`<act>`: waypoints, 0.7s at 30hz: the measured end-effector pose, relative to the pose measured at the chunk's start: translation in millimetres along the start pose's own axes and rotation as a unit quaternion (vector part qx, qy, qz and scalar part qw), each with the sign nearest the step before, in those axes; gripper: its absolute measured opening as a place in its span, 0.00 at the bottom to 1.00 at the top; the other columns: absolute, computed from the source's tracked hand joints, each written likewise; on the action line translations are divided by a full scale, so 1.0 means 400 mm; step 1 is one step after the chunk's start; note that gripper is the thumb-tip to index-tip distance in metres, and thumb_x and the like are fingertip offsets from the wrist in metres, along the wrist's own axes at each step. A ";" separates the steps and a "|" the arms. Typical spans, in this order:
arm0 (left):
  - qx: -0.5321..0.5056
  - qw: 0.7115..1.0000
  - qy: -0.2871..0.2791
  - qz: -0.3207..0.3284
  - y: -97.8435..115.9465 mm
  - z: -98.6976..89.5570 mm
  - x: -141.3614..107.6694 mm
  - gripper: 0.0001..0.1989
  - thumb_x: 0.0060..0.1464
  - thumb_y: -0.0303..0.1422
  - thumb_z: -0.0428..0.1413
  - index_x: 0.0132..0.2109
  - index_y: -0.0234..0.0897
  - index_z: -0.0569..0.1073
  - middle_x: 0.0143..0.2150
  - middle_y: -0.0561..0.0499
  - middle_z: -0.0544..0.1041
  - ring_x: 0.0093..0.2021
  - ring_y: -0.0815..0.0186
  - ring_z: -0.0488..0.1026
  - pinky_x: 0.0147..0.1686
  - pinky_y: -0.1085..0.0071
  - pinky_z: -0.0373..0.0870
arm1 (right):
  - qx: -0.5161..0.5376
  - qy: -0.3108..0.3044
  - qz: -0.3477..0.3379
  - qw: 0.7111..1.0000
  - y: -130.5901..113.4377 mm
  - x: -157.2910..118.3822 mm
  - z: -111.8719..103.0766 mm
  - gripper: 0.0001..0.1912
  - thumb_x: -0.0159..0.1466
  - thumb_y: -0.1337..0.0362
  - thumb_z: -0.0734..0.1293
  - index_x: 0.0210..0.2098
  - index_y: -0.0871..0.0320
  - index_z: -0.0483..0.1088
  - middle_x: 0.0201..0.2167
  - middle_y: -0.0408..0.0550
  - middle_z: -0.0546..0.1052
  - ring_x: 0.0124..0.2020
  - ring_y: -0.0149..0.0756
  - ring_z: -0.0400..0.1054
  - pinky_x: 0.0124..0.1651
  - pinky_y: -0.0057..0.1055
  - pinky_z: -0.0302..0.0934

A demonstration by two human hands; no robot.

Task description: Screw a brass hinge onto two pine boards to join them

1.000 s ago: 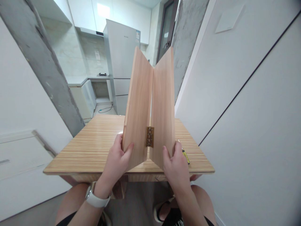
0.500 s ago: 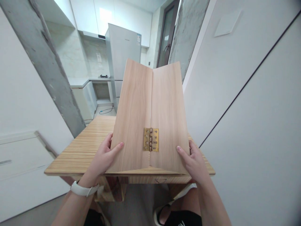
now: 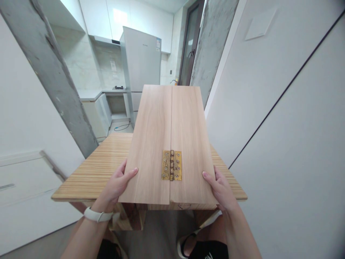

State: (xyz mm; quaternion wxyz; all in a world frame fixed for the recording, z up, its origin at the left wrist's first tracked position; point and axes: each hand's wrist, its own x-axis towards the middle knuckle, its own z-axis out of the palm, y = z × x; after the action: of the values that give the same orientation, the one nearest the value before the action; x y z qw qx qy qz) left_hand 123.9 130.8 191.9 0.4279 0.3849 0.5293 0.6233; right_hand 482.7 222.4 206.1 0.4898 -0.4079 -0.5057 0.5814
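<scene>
Two light wooden boards, a left board (image 3: 151, 136) and a right board (image 3: 191, 133), lie edge to edge and nearly flat, tilted up at the far end. A brass hinge (image 3: 171, 165) with several screws joins them close to the near end. My left hand (image 3: 118, 181) grips the left board's outer edge, thumb on top. On the opposite side, my right hand (image 3: 221, 185) holds the right board's outer edge the same way. The fingers of both hands are hidden underneath.
Beneath the boards stands a striped wooden table (image 3: 94, 165) with a drawer front (image 3: 185, 207). Beyond it are a fridge (image 3: 142, 57) and a kitchen counter (image 3: 90, 94). A white wall panel (image 3: 283, 144) rises close on the right, and a grey pillar (image 3: 51, 57) on the left.
The two boards have unfolded from a shallow V to almost level. Their far end has come down, and both hands have kept their hold.
</scene>
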 end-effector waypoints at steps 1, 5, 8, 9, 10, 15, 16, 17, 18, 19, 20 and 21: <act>0.003 1.000 0.003 0.000 -0.002 -0.001 0.001 0.40 0.52 0.50 0.69 0.65 0.35 0.70 0.59 0.36 0.80 0.55 0.45 0.81 0.51 0.57 0.81 | -0.004 -0.002 -0.003 1.000 0.001 -0.001 -0.001 0.34 0.62 0.48 0.76 0.62 0.55 0.68 0.60 0.58 0.80 0.55 0.53 0.79 0.55 0.48 0.75; 0.009 1.000 0.002 0.006 -0.008 0.000 0.004 0.40 0.53 0.50 0.69 0.66 0.36 0.69 0.61 0.36 0.79 0.56 0.46 0.81 0.52 0.56 0.80 | -0.042 -0.006 -0.027 0.999 -0.007 -0.004 0.000 0.34 0.64 0.48 0.75 0.64 0.54 0.67 0.63 0.57 0.77 0.58 0.50 0.77 0.61 0.48 0.72; 0.016 1.000 0.006 0.009 -0.021 0.001 0.011 0.41 0.52 0.50 0.69 0.67 0.36 0.69 0.61 0.36 0.79 0.56 0.46 0.80 0.52 0.57 0.80 | -0.101 0.005 -0.062 0.993 -0.026 -0.008 0.008 0.32 0.64 0.48 0.74 0.62 0.55 0.68 0.65 0.59 0.76 0.61 0.50 0.74 0.63 0.47 0.70; 0.017 1.000 0.010 0.009 -0.029 0.001 0.015 0.42 0.51 0.51 0.70 0.66 0.35 0.69 0.60 0.36 0.80 0.56 0.45 0.80 0.52 0.57 0.80 | -0.120 0.008 -0.072 0.990 -0.035 -0.011 0.013 0.31 0.65 0.48 0.74 0.61 0.56 0.69 0.64 0.59 0.76 0.62 0.50 0.73 0.64 0.47 0.69; 0.016 1.000 0.014 0.008 -0.038 0.000 0.018 0.42 0.50 0.51 0.70 0.66 0.35 0.69 0.60 0.35 0.80 0.56 0.45 0.80 0.52 0.57 0.80 | -0.136 0.007 -0.080 0.987 -0.044 -0.014 0.018 0.30 0.65 0.48 0.74 0.60 0.56 0.69 0.64 0.59 0.76 0.63 0.51 0.73 0.64 0.47 0.69; -0.008 1.000 0.007 -0.011 -0.079 -0.007 0.023 0.41 0.51 0.50 0.70 0.66 0.34 0.69 0.59 0.36 0.80 0.54 0.47 0.81 0.52 0.56 0.80 | -0.215 0.003 -0.100 0.971 -0.096 -0.046 0.050 0.25 0.67 0.49 0.71 0.57 0.55 0.70 0.58 0.57 0.80 0.59 0.50 0.75 0.58 0.46 0.71; -0.011 1.000 0.006 -0.011 -0.080 -0.005 0.021 0.41 0.52 0.49 0.69 0.66 0.34 0.69 0.60 0.36 0.80 0.55 0.47 0.81 0.52 0.56 0.79 | -0.243 0.013 -0.106 0.964 -0.106 -0.055 0.060 0.23 0.67 0.49 0.70 0.55 0.55 0.70 0.56 0.57 0.80 0.57 0.50 0.75 0.55 0.45 0.71; -0.010 1.000 0.005 -0.010 -0.078 -0.002 0.018 0.40 0.53 0.49 0.69 0.66 0.34 0.68 0.60 0.36 0.80 0.55 0.47 0.81 0.53 0.56 0.79 | -0.274 0.027 -0.113 0.955 -0.114 -0.064 0.070 0.21 0.67 0.50 0.69 0.54 0.55 0.70 0.53 0.56 0.81 0.53 0.50 0.76 0.52 0.44 0.71; -0.007 1.000 0.006 -0.007 -0.072 0.003 0.015 0.40 0.53 0.48 0.69 0.66 0.35 0.68 0.61 0.36 0.79 0.56 0.47 0.80 0.53 0.56 0.79 | -0.311 0.043 -0.118 0.942 -0.122 -0.072 0.082 0.19 0.67 0.50 0.68 0.52 0.55 0.70 0.49 0.55 0.81 0.49 0.50 0.77 0.47 0.43 0.70; 0.000 1.000 0.009 0.000 -0.064 0.011 0.011 0.39 0.54 0.48 0.69 0.66 0.35 0.68 0.62 0.36 0.79 0.57 0.46 0.80 0.54 0.56 0.79 | -0.351 0.061 -0.119 0.927 -0.128 -0.079 0.095 0.17 0.68 0.51 0.67 0.50 0.54 0.69 0.44 0.53 0.82 0.43 0.48 0.76 0.42 0.41 0.68; 0.012 1.000 0.010 0.007 -0.053 0.019 0.007 0.39 0.54 0.48 0.68 0.65 0.35 0.68 0.62 0.36 0.78 0.59 0.46 0.78 0.55 0.55 0.79 | -0.392 0.078 -0.117 0.909 -0.134 -0.086 0.109 0.14 0.69 0.52 0.65 0.47 0.54 0.69 0.38 0.51 0.80 0.38 0.47 0.75 0.38 0.40 0.65; 0.025 0.999 0.014 0.016 -0.042 0.029 0.004 0.37 0.54 0.49 0.68 0.64 0.34 0.69 0.63 0.35 0.77 0.60 0.46 0.78 0.55 0.56 0.78 | -0.431 0.093 -0.113 0.890 -0.139 -0.091 0.124 0.12 0.69 0.52 0.64 0.44 0.53 0.67 0.34 0.48 0.79 0.33 0.45 0.73 0.35 0.38 0.61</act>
State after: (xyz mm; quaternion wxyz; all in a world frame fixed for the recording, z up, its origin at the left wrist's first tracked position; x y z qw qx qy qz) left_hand 136.2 137.4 177.0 0.4003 0.3954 0.5445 0.6220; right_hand 450.2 177.9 268.0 0.3728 -0.5709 -0.7018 0.2060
